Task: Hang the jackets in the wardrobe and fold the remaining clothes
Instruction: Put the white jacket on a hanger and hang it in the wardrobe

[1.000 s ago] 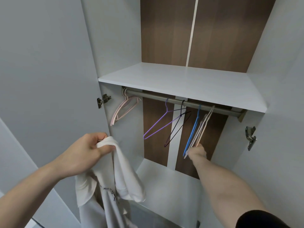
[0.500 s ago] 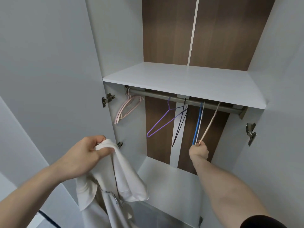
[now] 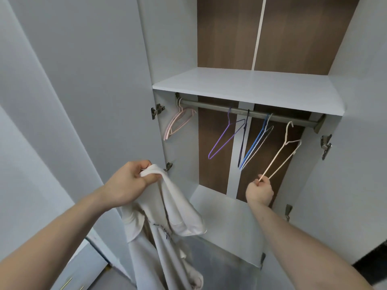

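Okay, I pinch the pale hanger (image 3: 282, 155) by its lower corner with the right hand (image 3: 259, 190), hook just off the rail (image 3: 247, 111) at frame right, left hand (image 3: 127, 183) clutching the white jacket (image 3: 165, 227) lower centre; I'd draw it out steadily, clear of the blue hangers (image 3: 256, 143).

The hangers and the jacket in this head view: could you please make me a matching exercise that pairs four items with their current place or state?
Items:
1. white jacket
2. cream hanger
3. purple hanger
4. pink hangers

States:
A. on the rail at its far left end
B. off the rail, pinched at one corner by the right hand
C. gripped at the top by the left hand, hanging down
D. on the rail, left of the dark hanger

Pairs: 1-C, 2-B, 3-D, 4-A
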Action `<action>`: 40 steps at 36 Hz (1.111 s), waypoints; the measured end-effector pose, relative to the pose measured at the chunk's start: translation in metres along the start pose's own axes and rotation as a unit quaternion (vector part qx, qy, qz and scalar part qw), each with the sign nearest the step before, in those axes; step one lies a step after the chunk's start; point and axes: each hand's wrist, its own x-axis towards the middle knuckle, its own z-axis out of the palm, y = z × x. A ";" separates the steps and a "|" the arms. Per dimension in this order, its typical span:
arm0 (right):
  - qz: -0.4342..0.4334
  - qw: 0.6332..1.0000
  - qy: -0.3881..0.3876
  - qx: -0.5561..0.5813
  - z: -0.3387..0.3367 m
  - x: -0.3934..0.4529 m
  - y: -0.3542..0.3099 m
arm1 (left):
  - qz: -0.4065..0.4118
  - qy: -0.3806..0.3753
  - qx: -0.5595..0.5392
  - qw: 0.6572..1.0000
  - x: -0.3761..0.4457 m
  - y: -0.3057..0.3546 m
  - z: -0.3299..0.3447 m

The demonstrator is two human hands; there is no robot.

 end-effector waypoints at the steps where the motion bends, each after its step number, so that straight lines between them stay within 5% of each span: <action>1: 0.000 1.000 -0.012 0.005 0.000 -0.014 0.005 | -0.002 0.001 -0.001 1.000 -0.006 -0.003 0.000; 12: 0.011 0.972 -0.236 0.010 -0.024 -0.196 0.077 | -0.008 0.040 -0.024 0.999 -0.092 -0.038 -0.010; 17: 0.013 0.905 -0.425 0.011 -0.028 -0.260 0.087 | 0.019 0.047 -0.012 0.999 -0.123 -0.041 -0.018; 23: -0.044 0.828 -0.560 0.005 -0.030 -0.300 0.057 | 0.046 0.042 -0.009 0.998 -0.152 -0.036 -0.038; 28: -0.167 0.849 -0.500 -0.036 -0.017 -0.329 0.020 | 0.072 0.030 -0.053 0.996 -0.173 -0.030 -0.057; 33: -0.154 0.843 -0.515 0.010 -0.003 -0.351 -0.006 | 0.078 0.049 -0.060 0.994 -0.193 -0.048 -0.080; 40: -0.156 0.839 -0.505 0.131 -0.009 -0.346 -0.034 | -0.054 0.076 -0.004 0.996 -0.246 -0.136 -0.095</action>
